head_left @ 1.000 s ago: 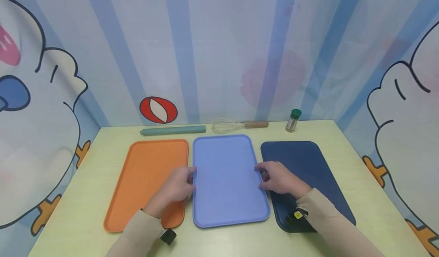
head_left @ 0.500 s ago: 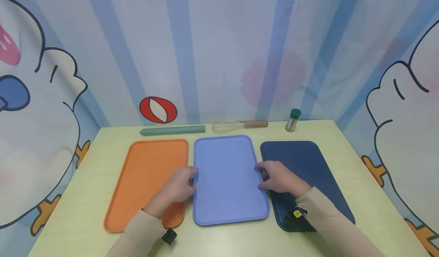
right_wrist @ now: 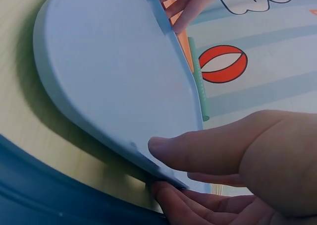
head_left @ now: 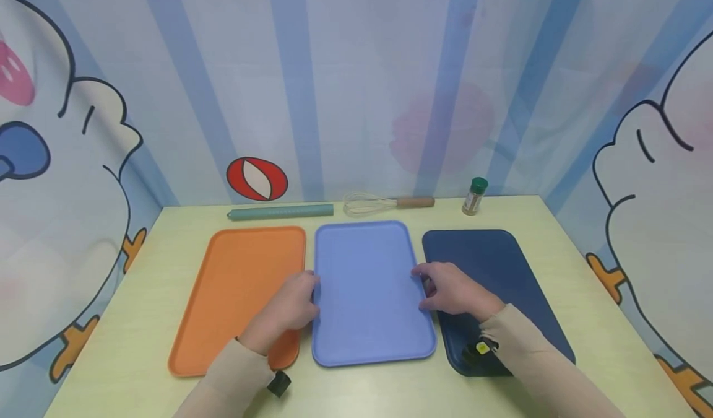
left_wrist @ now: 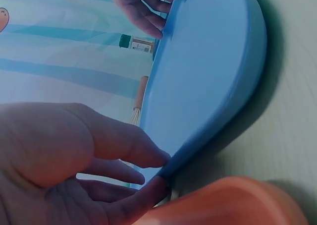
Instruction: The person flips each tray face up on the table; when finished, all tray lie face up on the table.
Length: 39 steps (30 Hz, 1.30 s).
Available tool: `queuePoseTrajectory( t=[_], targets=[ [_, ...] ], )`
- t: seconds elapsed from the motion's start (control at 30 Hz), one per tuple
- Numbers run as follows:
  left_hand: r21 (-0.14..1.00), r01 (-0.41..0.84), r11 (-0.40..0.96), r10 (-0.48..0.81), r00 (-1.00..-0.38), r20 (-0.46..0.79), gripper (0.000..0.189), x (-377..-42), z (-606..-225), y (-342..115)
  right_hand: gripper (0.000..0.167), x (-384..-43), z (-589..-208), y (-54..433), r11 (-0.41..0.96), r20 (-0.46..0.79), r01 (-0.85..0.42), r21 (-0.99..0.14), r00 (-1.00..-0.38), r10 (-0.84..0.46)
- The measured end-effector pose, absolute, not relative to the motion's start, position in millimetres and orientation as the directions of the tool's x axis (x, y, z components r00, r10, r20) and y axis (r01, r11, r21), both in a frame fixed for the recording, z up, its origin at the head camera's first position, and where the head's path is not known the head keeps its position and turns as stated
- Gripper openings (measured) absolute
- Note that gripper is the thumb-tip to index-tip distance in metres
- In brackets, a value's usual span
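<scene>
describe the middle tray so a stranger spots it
At the pale yellow table, look between the left hand and right hand. They grip the middle tray by its long edges. It is light blue, unlike the flanking orange tray and navy tray.

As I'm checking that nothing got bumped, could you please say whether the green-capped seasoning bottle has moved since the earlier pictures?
No: in the head view, the green-capped seasoning bottle shows no visible shift against the back edge of the table.
</scene>
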<state>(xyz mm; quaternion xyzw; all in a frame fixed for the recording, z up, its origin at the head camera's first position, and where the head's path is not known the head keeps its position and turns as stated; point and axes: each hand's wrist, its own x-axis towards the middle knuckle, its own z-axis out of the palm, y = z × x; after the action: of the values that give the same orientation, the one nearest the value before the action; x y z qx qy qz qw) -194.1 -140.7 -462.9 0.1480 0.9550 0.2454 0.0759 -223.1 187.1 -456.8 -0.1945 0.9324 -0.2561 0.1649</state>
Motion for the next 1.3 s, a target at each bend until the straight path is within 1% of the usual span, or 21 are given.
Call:
queuePoseTrajectory(
  t=[0.33,0.47,0.63,0.9,1.0,1.13,1.3],
  targets=[
    [0.451,0.277,0.849,0.331,-0.943,-0.044,0.017,-194.1,-459.3,-138.8,0.062,-223.0,-456.4,186.4,0.799,-0.208,-0.299,-0.522,-0.863,-0.459],
    [0.457,0.254,0.853,0.314,-0.948,-0.059,0.019,-194.7,-458.4,-137.7,0.063,-223.2,-456.7,187.0,0.799,-0.203,-0.309,-0.516,-0.862,-0.464],
    [0.468,0.214,0.858,0.288,-0.953,-0.092,0.015,-194.9,-459.1,-136.7,0.063,-222.1,-457.0,186.5,0.799,-0.200,-0.313,-0.514,-0.861,-0.467],
    [0.447,0.231,0.864,0.293,-0.953,-0.073,0.019,-193.5,-462.5,-138.6,0.063,-220.9,-459.1,183.8,0.802,-0.208,-0.295,-0.519,-0.867,-0.453],
    [0.444,0.234,0.865,0.295,-0.953,-0.073,0.016,-193.5,-462.4,-138.8,0.064,-220.7,-459.3,183.6,0.801,-0.206,-0.292,-0.522,-0.868,-0.451],
    [0.442,0.215,0.871,0.283,-0.954,-0.094,0.011,-193.8,-461.1,-137.7,0.063,-221.1,-459.9,183.9,0.802,-0.209,-0.292,-0.520,-0.867,-0.451],
    [0.450,0.179,0.875,0.260,-0.957,-0.125,0.015,-194.2,-459.0,-135.8,0.063,-221.5,-458.7,185.1,0.804,-0.216,-0.280,-0.525,-0.869,-0.444]
  ],
)
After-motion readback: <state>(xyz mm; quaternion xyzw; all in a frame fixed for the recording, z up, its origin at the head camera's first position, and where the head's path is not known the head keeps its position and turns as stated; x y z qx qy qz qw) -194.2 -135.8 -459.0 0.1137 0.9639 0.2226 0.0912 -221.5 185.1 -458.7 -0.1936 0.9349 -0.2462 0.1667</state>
